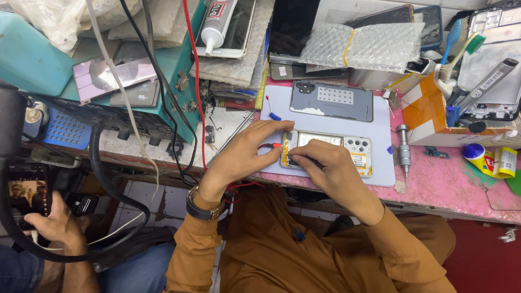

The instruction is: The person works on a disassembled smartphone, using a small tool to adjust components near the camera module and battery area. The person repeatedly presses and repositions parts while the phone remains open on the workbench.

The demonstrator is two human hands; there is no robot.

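At the far left, another person's hand [54,225] grips a dark phone [28,195] with a lit screen, low beside the table. Above it a teal power supply unit [108,81] stands on the table, with black, white and red cables trailing down in front of it.

The left hand [247,149], a wristwatch [202,209] on its wrist, has its fingers curled and pinched on a red-tipped probe [269,145], whose tip touches the left edge of the opened phone [328,153]. That phone lies face down, its back removed and its boards bare, on a pale blue work mat [380,163] on the pink table [461,190]. It sits directly between and under both hands.

The right hand [331,168] rests over the phone's lower left part, fingers closed around a thin dark tool [304,160] pointed at the board.

Just beyond the phone, on the same mat, lies its grey back cover [331,101]. To the right a metal screwdriver [404,152] lies at the mat's edge, and an orange box [434,108] holds brushes and tools.
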